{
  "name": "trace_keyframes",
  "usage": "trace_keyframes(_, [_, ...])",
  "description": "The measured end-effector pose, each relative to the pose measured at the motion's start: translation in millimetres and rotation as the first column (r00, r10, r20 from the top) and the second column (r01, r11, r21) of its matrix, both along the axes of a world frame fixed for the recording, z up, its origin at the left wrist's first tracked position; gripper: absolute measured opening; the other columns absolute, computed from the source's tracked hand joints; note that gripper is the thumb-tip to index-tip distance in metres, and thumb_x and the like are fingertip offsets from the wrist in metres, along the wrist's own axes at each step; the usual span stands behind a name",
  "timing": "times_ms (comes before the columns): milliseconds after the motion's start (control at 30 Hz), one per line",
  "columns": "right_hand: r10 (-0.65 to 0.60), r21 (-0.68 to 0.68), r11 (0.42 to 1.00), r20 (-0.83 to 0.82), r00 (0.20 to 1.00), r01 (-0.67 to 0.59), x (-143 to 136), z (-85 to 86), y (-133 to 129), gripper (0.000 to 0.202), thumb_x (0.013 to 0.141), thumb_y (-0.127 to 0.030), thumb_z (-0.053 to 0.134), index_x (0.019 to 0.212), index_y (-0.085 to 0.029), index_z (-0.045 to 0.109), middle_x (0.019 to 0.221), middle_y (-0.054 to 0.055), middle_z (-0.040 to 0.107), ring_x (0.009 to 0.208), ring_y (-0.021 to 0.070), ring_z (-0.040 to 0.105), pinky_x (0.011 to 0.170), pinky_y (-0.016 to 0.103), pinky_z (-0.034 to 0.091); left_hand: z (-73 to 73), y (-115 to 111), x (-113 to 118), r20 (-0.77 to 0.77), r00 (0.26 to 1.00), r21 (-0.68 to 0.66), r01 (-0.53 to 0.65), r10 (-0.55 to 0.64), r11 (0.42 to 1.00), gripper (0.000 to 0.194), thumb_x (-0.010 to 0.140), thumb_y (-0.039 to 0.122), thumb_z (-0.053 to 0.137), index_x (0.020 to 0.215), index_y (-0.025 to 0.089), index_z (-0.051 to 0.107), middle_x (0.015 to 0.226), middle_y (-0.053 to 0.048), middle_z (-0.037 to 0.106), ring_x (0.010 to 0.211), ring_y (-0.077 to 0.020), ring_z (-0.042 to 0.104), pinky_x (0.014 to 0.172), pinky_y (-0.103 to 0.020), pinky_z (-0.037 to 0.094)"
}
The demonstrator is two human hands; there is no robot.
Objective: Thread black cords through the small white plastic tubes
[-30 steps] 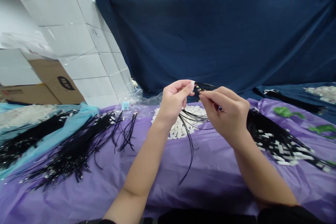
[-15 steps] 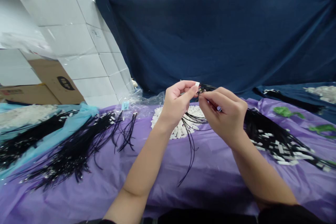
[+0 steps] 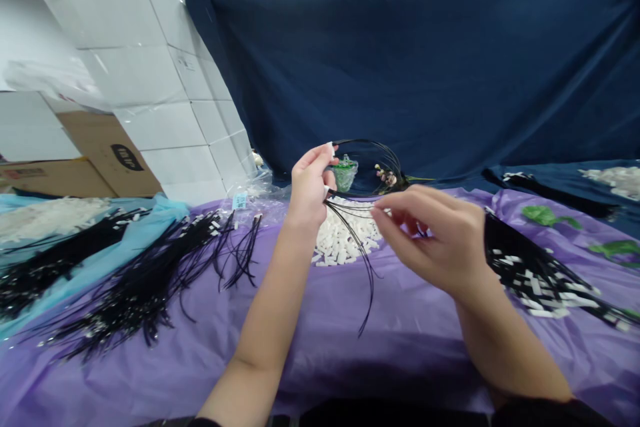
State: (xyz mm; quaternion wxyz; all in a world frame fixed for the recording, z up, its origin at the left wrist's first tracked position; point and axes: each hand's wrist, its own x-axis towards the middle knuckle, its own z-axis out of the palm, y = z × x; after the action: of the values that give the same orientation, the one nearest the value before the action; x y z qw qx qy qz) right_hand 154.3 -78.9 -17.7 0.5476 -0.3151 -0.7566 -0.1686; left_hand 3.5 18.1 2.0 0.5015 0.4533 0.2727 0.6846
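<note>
My left hand (image 3: pixel 307 190) is closed around several thin black wires (image 3: pixel 371 287). A white connector (image 3: pixel 331 149) shows at its fingertips, and another white piece sticks out lower by the fingers. From the upper connector the wires arc right in a wide loop, while other ends hang down below the hand. My right hand (image 3: pixel 440 233), to the right, has thumb and forefinger pinched at a strand that runs across from the left hand. Its other fingers are curled in. Below and behind the hands lies a pile of small white pieces (image 3: pixel 345 243).
Purple sheeting (image 3: pixel 320 340) covers the table. Black wire bundles (image 3: pixel 135 280) lie at left, and more wires with white ends (image 3: pixel 530 273) at right. A green glass jar (image 3: pixel 345 172) stands behind. White boxes (image 3: pixel 165 127) are stacked at back left; a blue cloth (image 3: pixel 425 80) hangs behind.
My hands have moved apart: the left went left, the right slightly right and down. A wire loop and the glass jar now show between them.
</note>
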Motion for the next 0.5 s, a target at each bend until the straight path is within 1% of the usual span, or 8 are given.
trace_keyframes(33, [0.024, -0.09, 0.996, 0.052, 0.998, -0.019, -2.8, -1.8, -0.5, 0.007, 0.085, -0.017, 0.064, 0.078, -0.019, 0.067, 0.063, -0.003, 0.06, 0.053, 0.0068, 0.049, 0.053, 0.021, 0.037, 0.2, 1.2, -1.3, 0.028, 1.0, -0.018, -0.01, 0.01, 1.0, 0.013, 0.083, 0.027, 0.066, 0.086, 0.014, 0.066, 0.071, 0.003, 0.057, 0.033, 0.0005, 0.036, 0.033, -0.021, 0.022])
trace_keyframes(67, [0.028, -0.159, 0.987, 0.098, 0.995, -0.012, -5.9, -4.1, 0.8, 0.011, 0.086, -0.02, 0.063, 0.075, -0.019, 0.067, 0.061, -0.004, 0.06, 0.052, 0.0069, 0.049, 0.052, 0.022, 0.036, 0.5, 1.7, -2.1, 0.048, 0.999, -0.031, -0.015, 0.016, 0.999, 0.013, 0.083, 0.027, 0.066, 0.087, 0.014, 0.066, 0.072, 0.003, 0.057, 0.033, 0.0006, 0.036, 0.033, -0.021, 0.021])
trace_keyframes(100, [0.01, -0.201, 0.979, 0.136, 0.991, 0.018, -9.0, -6.8, 3.5, 0.015, 0.087, -0.023, 0.062, 0.073, -0.019, 0.068, 0.062, -0.004, 0.061, 0.051, 0.0073, 0.049, 0.052, 0.023, 0.035, 0.7, 1.6, -2.5, 0.06, 0.998, -0.039, -0.016, 0.018, 0.999, 0.013, 0.084, 0.027, 0.066, 0.088, 0.014, 0.066, 0.073, 0.003, 0.056, 0.034, 0.0007, 0.036, 0.033, -0.02, 0.021])
trace_keyframes(167, [-0.069, -0.223, 0.969, 0.182, 0.981, 0.11, -14.7, -12.2, 11.5, 0.019, 0.088, -0.026, 0.059, 0.073, -0.02, 0.069, 0.064, -0.003, 0.063, 0.052, 0.0083, 0.05, 0.053, 0.024, 0.033, 1.2, 0.4, -2.4, 0.07, 0.997, -0.043, -0.012, 0.015, 0.999, 0.013, 0.084, 0.027, 0.065, 0.089, 0.015, 0.065, 0.074, 0.003, 0.056, 0.034, 0.0007, 0.036, 0.032, -0.02, 0.021])
trace_keyframes(233, [-0.137, -0.234, 0.955, 0.194, 0.971, 0.182, -18.6, -16.5, 19.6, 0.021, 0.089, -0.028, 0.057, 0.075, -0.02, 0.07, 0.068, -0.002, 0.064, 0.052, 0.0087, 0.05, 0.053, 0.024, 0.031, 1.3, -0.9, -1.7, 0.069, 0.998, -0.04, -0.008, 0.011, 0.999, 0.012, 0.085, 0.027, 0.064, 0.09, 0.015, 0.065, 0.075, 0.003, 0.056, 0.034, 0.0006, 0.036, 0.032, -0.021, 0.02])
trace_keyframes(333, [-0.15, -0.272, 0.94, 0.209, 0.967, 0.204, -21.3, -19.6, 27.0, 0.021, 0.089, -0.029, 0.055, 0.077, -0.021, 0.07, 0.071, -0.002, 0.066, 0.053, 0.0088, 0.051, 0.053, 0.024, 0.029, 1.2, -2.0, -0.9, 0.074, 0.997, -0.034, -0.006, 0.009, 0.999, 0.012, 0.086, 0.027, 0.063, 0.09, 0.015, 0.065, 0.075, 0.003, 0.055, 0.034, 0.0007, 0.036, 0.032, -0.021, 0.02])
trace_keyframes(500, [-0.158, -0.31, 0.924, 0.22, 0.963, 0.223, -23.4, -19.7, 29.4, 0.019, 0.089, -0.026, 0.053, 0.08, -0.021, 0.069, 0.073, -0.002, 0.068, 0.057, 0.0106, 0.053, 0.053, 0.024, 0.026, 0.5, -1.9, -0.2, 0.069, 0.998, -0.029, -0.011, 0.013, 1.0, 0.014, 0.086, 0.028, 0.064, 0.091, 0.015, 0.064, 0.078, 0.002, 0.056, 0.035, 0.0009, 0.037, 0.033, -0.021, 0.019])
